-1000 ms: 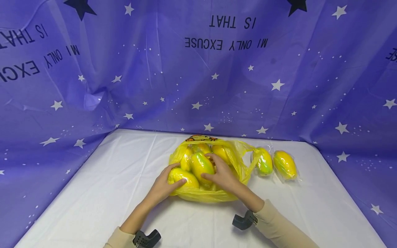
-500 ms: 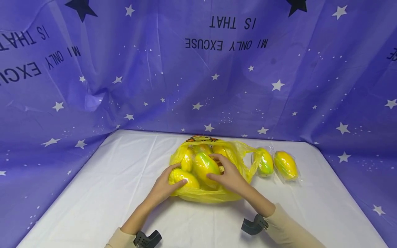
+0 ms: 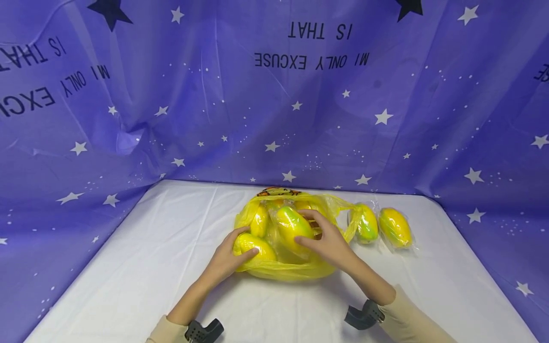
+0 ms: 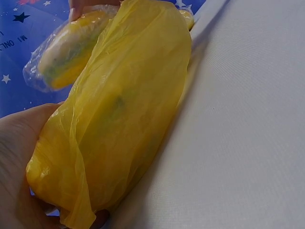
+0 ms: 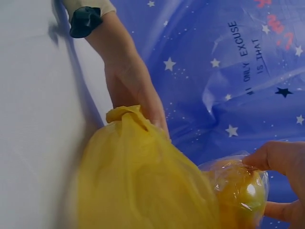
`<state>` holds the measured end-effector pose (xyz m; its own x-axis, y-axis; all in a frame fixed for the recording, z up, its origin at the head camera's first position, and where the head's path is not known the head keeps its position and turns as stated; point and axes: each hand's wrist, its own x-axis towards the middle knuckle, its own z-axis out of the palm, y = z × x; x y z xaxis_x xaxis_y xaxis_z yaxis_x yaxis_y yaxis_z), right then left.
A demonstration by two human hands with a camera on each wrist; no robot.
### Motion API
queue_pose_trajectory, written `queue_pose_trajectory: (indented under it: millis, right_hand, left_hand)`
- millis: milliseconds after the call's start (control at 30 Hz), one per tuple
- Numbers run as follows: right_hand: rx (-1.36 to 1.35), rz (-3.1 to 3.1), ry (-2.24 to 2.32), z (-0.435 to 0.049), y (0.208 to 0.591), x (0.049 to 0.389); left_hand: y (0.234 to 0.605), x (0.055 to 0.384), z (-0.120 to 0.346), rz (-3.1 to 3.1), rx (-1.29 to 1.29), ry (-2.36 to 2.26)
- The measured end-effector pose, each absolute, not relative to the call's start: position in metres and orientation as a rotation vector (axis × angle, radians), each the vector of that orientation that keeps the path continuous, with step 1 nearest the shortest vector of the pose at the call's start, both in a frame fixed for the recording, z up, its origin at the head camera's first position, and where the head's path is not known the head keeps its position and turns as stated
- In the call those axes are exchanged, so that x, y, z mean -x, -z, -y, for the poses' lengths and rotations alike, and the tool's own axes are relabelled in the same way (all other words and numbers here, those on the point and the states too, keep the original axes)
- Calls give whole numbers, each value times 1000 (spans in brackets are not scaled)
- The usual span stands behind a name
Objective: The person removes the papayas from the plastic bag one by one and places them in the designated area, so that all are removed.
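A yellow plastic bag [image 3: 291,271] lies with its mouth toward me, holding several yellow-green mangoes in clear wrappers. My right hand [image 3: 330,240] grips one wrapped mango [image 3: 291,228] between thumb and fingers, over the bag's opening. In the left wrist view that mango [image 4: 71,52] shows above the bag's edge. My left hand [image 3: 227,255] holds the bag's left side, its thumb inside over another mango [image 3: 257,247] and its fingers outside. A further mango [image 3: 259,221] sits behind, deeper in the bag.
Two wrapped mangoes, a nearer-to-bag one [image 3: 366,224] and an outer one [image 3: 395,228], lie right of the bag on the white-covered table [image 3: 141,247]. A purple star-printed cloth [image 3: 240,114] hangs behind and at both sides.
My right hand has drawn its mango to the right and up from among the others in the bag. The left hand has stayed in place on the bag.
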<state>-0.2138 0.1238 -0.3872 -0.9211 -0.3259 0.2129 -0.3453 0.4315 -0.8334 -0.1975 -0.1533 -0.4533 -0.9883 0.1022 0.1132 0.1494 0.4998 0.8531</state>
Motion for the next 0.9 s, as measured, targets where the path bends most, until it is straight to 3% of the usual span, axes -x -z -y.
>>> queue_pose_trajectory:
  millis: [900]
  right_hand:
    - [-535, 2616, -1524, -174, 361, 210]
  left_hand:
    - [455, 198, 153, 2684, 215, 1526]
